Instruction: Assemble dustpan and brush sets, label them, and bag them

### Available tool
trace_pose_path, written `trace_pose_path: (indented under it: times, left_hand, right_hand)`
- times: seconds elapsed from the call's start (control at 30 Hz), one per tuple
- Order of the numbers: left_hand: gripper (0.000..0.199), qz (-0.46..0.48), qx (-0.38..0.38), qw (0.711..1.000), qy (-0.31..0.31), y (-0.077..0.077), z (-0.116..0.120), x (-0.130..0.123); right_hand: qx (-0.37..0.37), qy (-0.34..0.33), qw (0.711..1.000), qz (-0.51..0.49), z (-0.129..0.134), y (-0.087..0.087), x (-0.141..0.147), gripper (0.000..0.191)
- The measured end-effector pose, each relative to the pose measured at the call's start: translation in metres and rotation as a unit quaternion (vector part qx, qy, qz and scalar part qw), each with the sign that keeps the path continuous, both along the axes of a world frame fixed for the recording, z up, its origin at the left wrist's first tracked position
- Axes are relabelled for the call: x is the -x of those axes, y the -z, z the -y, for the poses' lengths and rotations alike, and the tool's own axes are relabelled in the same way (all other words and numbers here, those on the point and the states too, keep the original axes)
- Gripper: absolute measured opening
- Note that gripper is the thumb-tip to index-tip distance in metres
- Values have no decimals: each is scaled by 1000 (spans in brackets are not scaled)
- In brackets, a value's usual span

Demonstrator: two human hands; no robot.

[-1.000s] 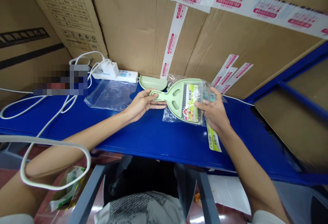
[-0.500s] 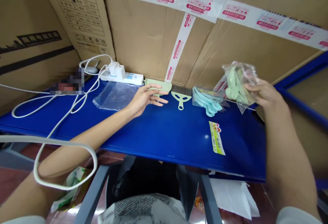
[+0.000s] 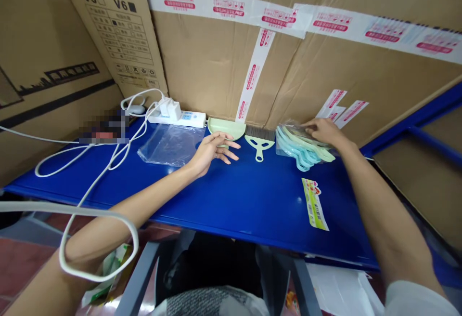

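My left hand [image 3: 213, 153] hovers over the blue table with its fingers spread, holding nothing, just in front of a pale green dustpan [image 3: 226, 127]. To the right of the dustpan lies a small green-handled brush [image 3: 259, 145] with dark bristles. My right hand [image 3: 322, 130] has its fingers closed at the back edge of a green plastic-wrapped set [image 3: 313, 143], which rests on top of light blue wrapped pieces [image 3: 291, 148]. A yellow-green printed card [image 3: 314, 204] lies in front of that pile.
A clear plastic bag [image 3: 173, 143] lies left of my left hand, before a white power strip [image 3: 193, 119]. White cables [image 3: 92, 188] loop over the left side. Cardboard [image 3: 216, 56] stands behind the blue table [image 3: 231, 210]; a blue frame bar [image 3: 429, 109] is at right.
My right hand has moved left and down with the green wrapped set, which now lies on the light blue pieces. The view has shifted slightly; my left hand stays spread near the dustpan.
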State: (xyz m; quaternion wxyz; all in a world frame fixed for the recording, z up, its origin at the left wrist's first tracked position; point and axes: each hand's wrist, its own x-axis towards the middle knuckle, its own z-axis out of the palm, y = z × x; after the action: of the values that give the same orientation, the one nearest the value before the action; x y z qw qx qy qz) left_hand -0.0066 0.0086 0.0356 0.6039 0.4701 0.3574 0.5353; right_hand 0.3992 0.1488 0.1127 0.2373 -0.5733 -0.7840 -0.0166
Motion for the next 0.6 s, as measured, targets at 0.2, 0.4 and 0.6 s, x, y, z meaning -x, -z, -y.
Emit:
trace_pose_path:
  times: [0.2,0.4,0.6]
  left_hand:
    - [19,-4,-7,1000,8,-2,2,-1]
    - [19,-10,-12,1000,15,1,3,-3]
    - [19,-27,-10,1000,9,2,2,-4]
  right_hand:
    - [51,55,995,61,65,0,-1,45]
    - [39,0,997,66,102,29,19,54]
    - [33,8,997,74,79,41,30,49]
